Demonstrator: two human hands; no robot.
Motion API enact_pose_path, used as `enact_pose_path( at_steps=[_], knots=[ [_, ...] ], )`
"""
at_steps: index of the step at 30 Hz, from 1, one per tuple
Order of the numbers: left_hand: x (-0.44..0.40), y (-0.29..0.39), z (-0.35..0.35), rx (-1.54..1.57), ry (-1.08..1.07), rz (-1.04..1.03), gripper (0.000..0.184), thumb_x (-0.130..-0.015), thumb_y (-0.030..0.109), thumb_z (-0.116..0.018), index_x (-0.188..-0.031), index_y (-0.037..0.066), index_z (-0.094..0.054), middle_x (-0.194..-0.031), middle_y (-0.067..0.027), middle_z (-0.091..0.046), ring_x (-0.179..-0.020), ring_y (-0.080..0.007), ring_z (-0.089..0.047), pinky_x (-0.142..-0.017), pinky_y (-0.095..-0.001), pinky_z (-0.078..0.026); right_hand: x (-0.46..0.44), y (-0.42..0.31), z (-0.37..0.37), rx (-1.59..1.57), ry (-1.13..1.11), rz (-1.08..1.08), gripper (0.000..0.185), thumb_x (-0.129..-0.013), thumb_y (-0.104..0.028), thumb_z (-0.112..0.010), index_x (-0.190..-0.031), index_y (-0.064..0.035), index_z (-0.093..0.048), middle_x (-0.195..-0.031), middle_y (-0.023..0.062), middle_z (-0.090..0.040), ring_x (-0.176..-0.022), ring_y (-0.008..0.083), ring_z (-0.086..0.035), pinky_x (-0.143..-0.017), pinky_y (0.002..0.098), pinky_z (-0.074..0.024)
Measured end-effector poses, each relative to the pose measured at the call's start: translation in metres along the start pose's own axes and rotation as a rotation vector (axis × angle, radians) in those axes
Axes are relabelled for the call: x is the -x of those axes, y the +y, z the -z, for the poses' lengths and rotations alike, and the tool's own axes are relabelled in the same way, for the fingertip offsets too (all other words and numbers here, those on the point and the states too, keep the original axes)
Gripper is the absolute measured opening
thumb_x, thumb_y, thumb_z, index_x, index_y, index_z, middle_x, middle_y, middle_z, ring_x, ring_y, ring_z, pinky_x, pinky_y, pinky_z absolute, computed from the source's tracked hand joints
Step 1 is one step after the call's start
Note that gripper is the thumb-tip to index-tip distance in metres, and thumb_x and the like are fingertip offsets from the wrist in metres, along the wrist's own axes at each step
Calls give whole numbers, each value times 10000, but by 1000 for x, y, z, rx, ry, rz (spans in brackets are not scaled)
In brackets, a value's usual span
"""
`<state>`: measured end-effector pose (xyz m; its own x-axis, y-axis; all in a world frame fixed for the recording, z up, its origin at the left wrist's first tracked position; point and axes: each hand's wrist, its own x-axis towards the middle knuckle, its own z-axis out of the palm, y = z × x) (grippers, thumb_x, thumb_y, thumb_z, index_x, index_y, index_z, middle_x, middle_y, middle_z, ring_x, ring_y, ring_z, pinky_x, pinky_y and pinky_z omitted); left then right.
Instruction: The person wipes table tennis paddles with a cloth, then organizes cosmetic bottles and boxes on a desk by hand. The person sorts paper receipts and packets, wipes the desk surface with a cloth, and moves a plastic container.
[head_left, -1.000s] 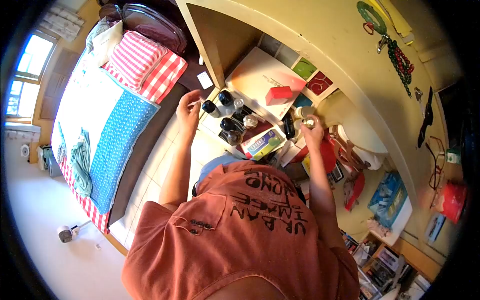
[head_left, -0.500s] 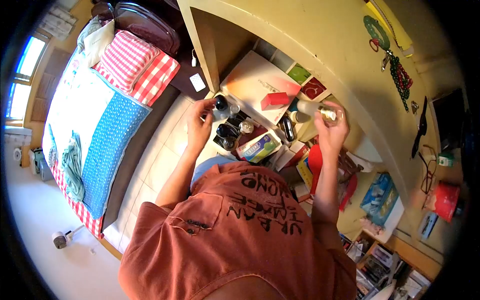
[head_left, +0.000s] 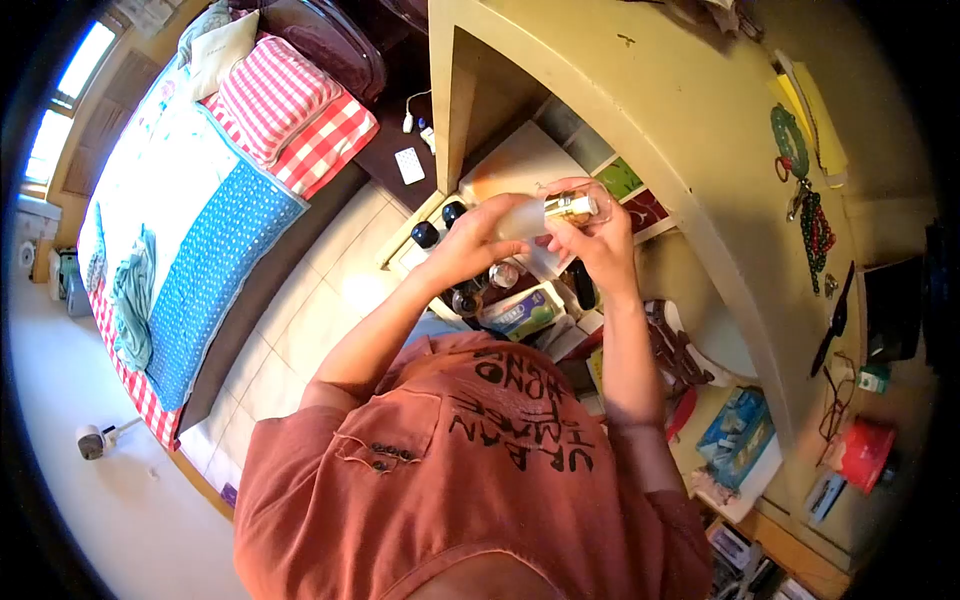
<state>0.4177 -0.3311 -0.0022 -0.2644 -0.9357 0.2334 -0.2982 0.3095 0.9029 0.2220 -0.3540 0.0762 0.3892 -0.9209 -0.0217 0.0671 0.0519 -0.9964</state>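
A pale frosted bottle (head_left: 522, 222) with a gold pump top (head_left: 572, 208) under a clear cap lies tilted between both hands, above the open drawer. My left hand (head_left: 478, 240) is wrapped round the body of the bottle. At its top end, my right hand (head_left: 598, 235) grips the gold and clear part. Black-capped bottles (head_left: 425, 235) stand left of my left hand. Below the hands are a silver-topped bottle (head_left: 503, 275) and a green and blue box (head_left: 523, 313).
A yellow cabinet frame (head_left: 700, 215) curves over the right side. The bed (head_left: 225, 245) is at the left, with a dark table (head_left: 390, 150) beyond it holding a white card. At the lower right is a blue basket (head_left: 738, 435).
My left hand has moved right, away from the black-capped bottles, and taken hold of the bottle in my right hand. My right hand has come inward. The view has shifted.
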Motion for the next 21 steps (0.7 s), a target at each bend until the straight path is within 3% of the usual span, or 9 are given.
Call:
enact_pose_path(
  at_steps=[1,2,4,5,7,13,16,20,21],
  knots=[
    [2,-1,0,70,-91,89,629,-766,202,-781,-1291,13,-492,-1203,-164,-582,-1132,-304,-553,-950,-380,-435,1,1,2,-10,-22,-3,381,-805,-76,-708,-1151,0,-566,-1045,46,-651,-745,55,-604,-582,193,-483],
    [6,1,-5,53,-6,78,546,-770,211,-769,-1233,41,-534,-1113,-170,-617,-1062,-332,-590,-891,-387,-465,2,-1,2,-8,-16,-3,381,-805,-76,-708,-1151,0,-566,-1045,46,-651,-745,55,-604,-582,193,-483],
    [9,7,-2,80,-53,103,552,-765,213,-773,-1233,41,-535,-1104,-172,-619,-1053,-336,-594,-882,-390,-468,8,-12,-2,-3,122,209,479,-833,-91,-707,-1264,12,-526,-1131,50,-634,-830,59,-602,-643,187,-484],
    [11,9,-1,103,-90,131,559,-759,215,-777,-1232,41,-535,-1096,-175,-620,-1044,-339,-598,-874,-394,-471,14,-21,8,11,33,138,531,-861,-99,-694,-1339,3,-486,-1163,46,-624,-874,59,-594,-681,182,-474],
    [13,12,-4,59,-80,80,563,-748,203,-778,-1228,42,-531,-1088,-176,-622,-1026,-353,-602,-853,-403,-478,20,-14,23,185,-4,103,455,-879,-64,-664,-1307,-15,-516,-1115,40,-630,-827,50,-584,-679,187,-471],
    [24,24,-16,-168,71,13,514,-756,149,-761,-1200,40,-527,-1059,-183,-607,-988,-391,-588,-835,-425,-470,28,-18,7,83,132,81,361,-873,-28,-656,-1221,-34,-561,-1008,27,-632,-691,30,-533,-537,162,-419],
    [29,25,-21,-236,141,12,514,-741,141,-754,-1191,56,-522,-1048,-191,-613,-991,-392,-580,-831,-446,-467,27,-10,-2,99,230,65,374,-860,-35,-674,-1216,-38,-559,-997,22,-619,-687,33,-537,-496,155,-387],
    [33,16,-16,-167,104,41,536,-745,158,-762,-1207,50,-511,-1057,-190,-615,-987,-396,-586,-819,-435,-474,23,1,-4,25,169,115,456,-830,-54,-707,-1244,-40,-517,-1005,28,-597,-695,43,-545,-501,162,-397],
    [30,15,-12,-18,28,107,535,-767,155,-760,-1222,45,-503,-1054,-160,-616,-988,-317,-594,-828,-396,-474,20,-1,-7,23,167,111,456,-830,-54,-707,-1244,-40,-517,-1005,28,-597,-695,43,-545,-501,162,-397]
  ],
)
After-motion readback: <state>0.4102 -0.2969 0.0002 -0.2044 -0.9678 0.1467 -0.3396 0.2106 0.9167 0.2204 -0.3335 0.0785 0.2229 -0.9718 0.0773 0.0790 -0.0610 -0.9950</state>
